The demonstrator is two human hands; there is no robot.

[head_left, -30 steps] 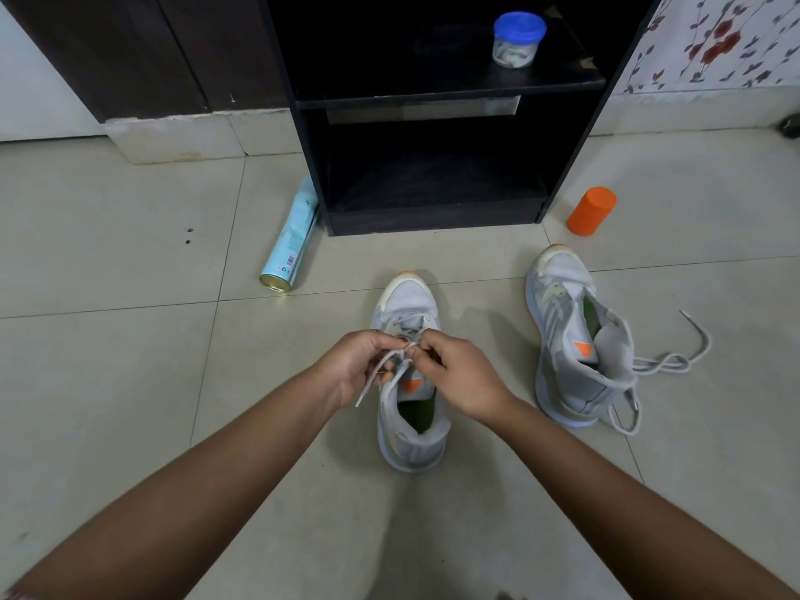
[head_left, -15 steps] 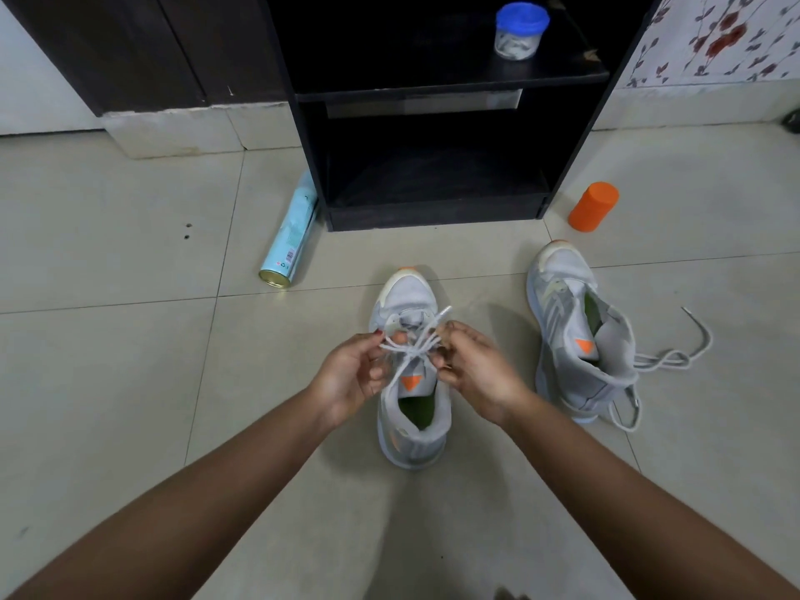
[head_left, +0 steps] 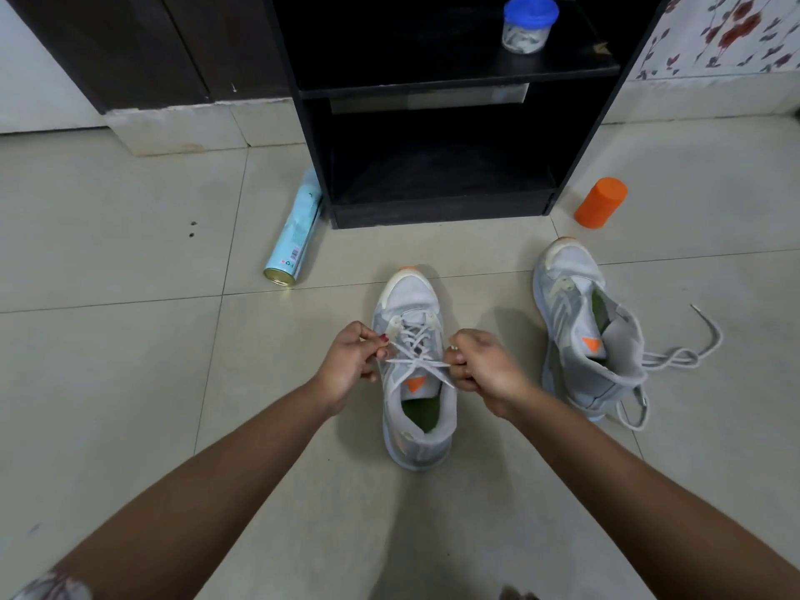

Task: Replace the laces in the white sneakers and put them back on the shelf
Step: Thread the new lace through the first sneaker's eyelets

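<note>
A white sneaker (head_left: 415,430) with an orange tongue tab stands on the tiled floor in front of me, toe pointing at the black shelf unit (head_left: 437,205). Its white lace (head_left: 413,361) is threaded in crosses and stretched sideways over the tongue. My left hand (head_left: 353,361) pinches the lace end on the shoe's left, and my right hand (head_left: 480,365) grips the other end on the right. The second white sneaker (head_left: 580,335) lies to the right, tilted, with its lace (head_left: 679,352) loose on the floor.
A light blue spray can (head_left: 296,236) lies against the shelf unit's left foot. An orange cylinder (head_left: 601,202) stands right of the unit. A blue-lidded jar (head_left: 529,24) sits on the upper shelf. Dark cabinet doors fill the back left.
My hands have moved apart from the middle of the shoe to either side, pulling the lace ends out sideways and drawing the knot taut over the tongue.
</note>
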